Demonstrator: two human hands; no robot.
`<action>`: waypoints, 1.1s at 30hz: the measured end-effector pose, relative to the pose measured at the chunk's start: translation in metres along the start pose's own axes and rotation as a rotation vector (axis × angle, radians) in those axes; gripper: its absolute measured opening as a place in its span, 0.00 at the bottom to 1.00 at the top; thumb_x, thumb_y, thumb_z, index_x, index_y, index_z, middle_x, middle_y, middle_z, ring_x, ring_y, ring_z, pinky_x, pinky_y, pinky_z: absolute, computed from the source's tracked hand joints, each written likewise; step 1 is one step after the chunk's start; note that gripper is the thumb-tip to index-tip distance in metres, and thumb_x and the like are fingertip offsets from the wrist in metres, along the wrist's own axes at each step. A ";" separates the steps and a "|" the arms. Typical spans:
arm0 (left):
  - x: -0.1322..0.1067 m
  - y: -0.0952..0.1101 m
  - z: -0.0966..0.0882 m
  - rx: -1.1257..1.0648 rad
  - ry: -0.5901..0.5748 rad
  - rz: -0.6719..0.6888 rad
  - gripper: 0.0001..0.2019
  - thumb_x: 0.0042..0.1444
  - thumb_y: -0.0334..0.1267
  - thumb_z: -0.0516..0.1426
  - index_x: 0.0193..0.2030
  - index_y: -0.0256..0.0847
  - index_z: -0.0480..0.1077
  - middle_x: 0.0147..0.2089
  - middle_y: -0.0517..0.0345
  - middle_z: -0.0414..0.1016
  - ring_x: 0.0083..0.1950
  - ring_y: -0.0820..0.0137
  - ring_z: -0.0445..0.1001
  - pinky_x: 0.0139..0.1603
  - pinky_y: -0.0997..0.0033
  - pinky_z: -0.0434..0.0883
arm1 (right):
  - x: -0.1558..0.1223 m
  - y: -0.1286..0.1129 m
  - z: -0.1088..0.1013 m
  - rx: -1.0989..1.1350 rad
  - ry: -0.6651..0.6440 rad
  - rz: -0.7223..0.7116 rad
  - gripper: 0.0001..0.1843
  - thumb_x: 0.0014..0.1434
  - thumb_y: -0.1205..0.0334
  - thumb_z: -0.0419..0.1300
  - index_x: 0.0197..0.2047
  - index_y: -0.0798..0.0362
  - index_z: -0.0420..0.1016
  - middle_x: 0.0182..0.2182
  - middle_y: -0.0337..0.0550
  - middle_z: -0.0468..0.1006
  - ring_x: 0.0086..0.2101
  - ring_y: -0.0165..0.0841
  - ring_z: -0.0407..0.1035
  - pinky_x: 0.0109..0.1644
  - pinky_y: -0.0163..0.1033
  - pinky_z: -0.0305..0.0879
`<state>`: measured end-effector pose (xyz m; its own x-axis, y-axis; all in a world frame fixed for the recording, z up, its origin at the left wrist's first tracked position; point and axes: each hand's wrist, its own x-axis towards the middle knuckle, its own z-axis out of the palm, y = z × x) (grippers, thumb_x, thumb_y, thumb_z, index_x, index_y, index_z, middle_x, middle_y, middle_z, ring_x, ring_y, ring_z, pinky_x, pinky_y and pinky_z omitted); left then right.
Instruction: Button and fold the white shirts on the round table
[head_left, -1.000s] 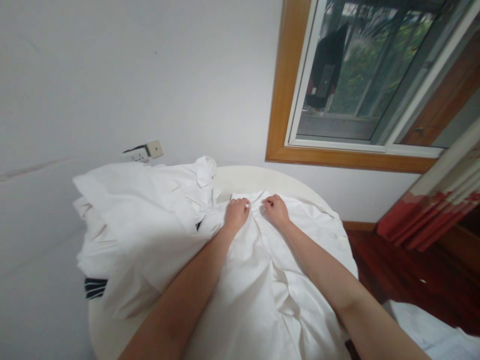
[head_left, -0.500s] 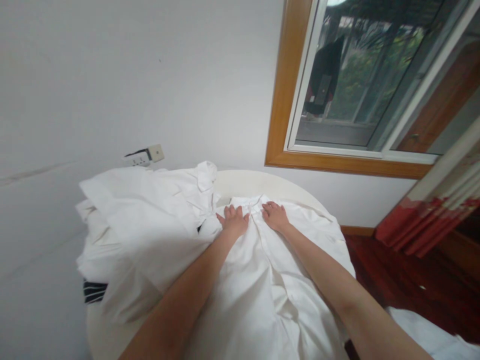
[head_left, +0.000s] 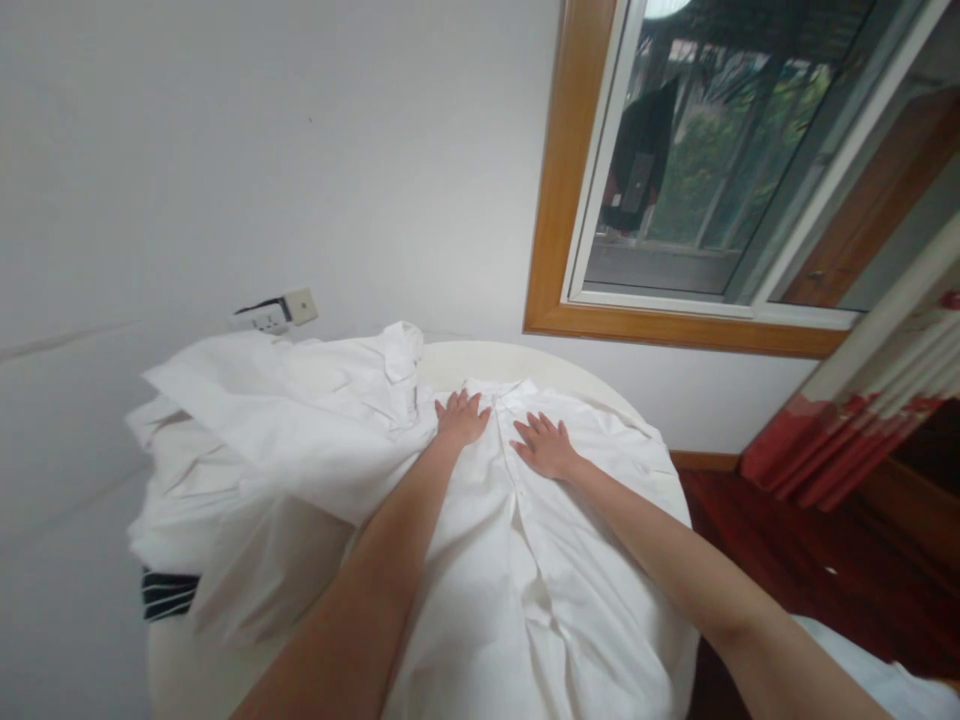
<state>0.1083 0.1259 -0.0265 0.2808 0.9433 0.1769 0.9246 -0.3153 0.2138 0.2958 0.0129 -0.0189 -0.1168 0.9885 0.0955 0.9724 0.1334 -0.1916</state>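
Observation:
A white shirt is spread over a round cream table, its collar end at the far side and its front placket running toward me. My left hand lies flat near the collar, left of the placket, fingers spread. To the right of the placket, my right hand rests palm down on the cloth with its fingers apart. Creases and a raised fold show in the lower part of the shirt. Left of my left forearm is a heap of white clothes.
Dark striped cloth peeks from under the heap. A wall socket sits behind it. A wood-framed window is at the upper right, with a red and cream curtain beside it. White fabric lies at the lower right above the dark red floor.
My right hand has slid a little toward me, away from the collar, with fingers more spread. My left hand stays near the collar. The shirt front looks flatter, and the view has shifted slightly.

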 end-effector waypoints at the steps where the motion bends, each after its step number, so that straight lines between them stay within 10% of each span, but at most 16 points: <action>1: 0.001 0.000 -0.002 0.000 0.018 0.019 0.29 0.62 0.53 0.42 0.67 0.42 0.56 0.71 0.43 0.50 0.71 0.49 0.47 0.65 0.34 0.43 | 0.001 -0.002 0.002 0.005 -0.012 0.015 0.33 0.65 0.40 0.39 0.68 0.44 0.52 0.69 0.48 0.46 0.67 0.48 0.37 0.64 0.65 0.35; 7: -0.016 0.025 -0.020 0.046 0.291 0.166 0.22 0.61 0.32 0.44 0.62 0.37 0.61 0.64 0.39 0.61 0.66 0.54 0.57 0.65 0.47 0.51 | 0.025 0.000 0.004 0.008 -0.022 0.043 0.33 0.65 0.40 0.37 0.69 0.42 0.50 0.69 0.44 0.43 0.67 0.45 0.34 0.65 0.63 0.31; 11: -0.038 0.037 -0.012 0.008 0.151 0.024 0.22 0.62 0.38 0.46 0.59 0.32 0.64 0.57 0.35 0.68 0.61 0.50 0.63 0.58 0.48 0.62 | 0.032 0.005 0.006 0.003 -0.001 0.016 0.32 0.65 0.41 0.38 0.69 0.43 0.51 0.69 0.44 0.44 0.67 0.45 0.35 0.65 0.63 0.32; 21: -0.036 0.015 0.002 0.019 0.035 0.104 0.27 0.63 0.49 0.44 0.65 0.40 0.58 0.70 0.44 0.53 0.70 0.55 0.50 0.67 0.48 0.48 | 0.026 0.012 0.000 0.022 0.128 -0.035 0.25 0.64 0.46 0.49 0.61 0.44 0.65 0.65 0.44 0.59 0.65 0.40 0.48 0.66 0.56 0.40; 28: -0.047 0.019 -0.007 -0.046 0.255 0.244 0.19 0.59 0.29 0.47 0.54 0.41 0.70 0.56 0.46 0.70 0.60 0.61 0.64 0.61 0.58 0.59 | 0.023 -0.024 -0.008 0.184 0.345 -0.004 0.16 0.64 0.53 0.51 0.47 0.51 0.74 0.43 0.47 0.75 0.45 0.33 0.68 0.52 0.37 0.60; 33: -0.052 0.018 -0.014 -0.070 0.195 0.347 0.19 0.55 0.25 0.48 0.49 0.38 0.73 0.46 0.49 0.74 0.51 0.64 0.68 0.55 0.64 0.64 | 0.025 -0.047 0.001 0.219 0.276 0.144 0.24 0.49 0.56 0.64 0.48 0.58 0.71 0.43 0.52 0.73 0.40 0.36 0.70 0.44 0.37 0.64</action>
<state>0.1066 0.0694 -0.0179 0.5128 0.7444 0.4278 0.7619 -0.6242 0.1729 0.2468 0.0313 -0.0084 0.1055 0.9459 0.3067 0.9052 0.0363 -0.4235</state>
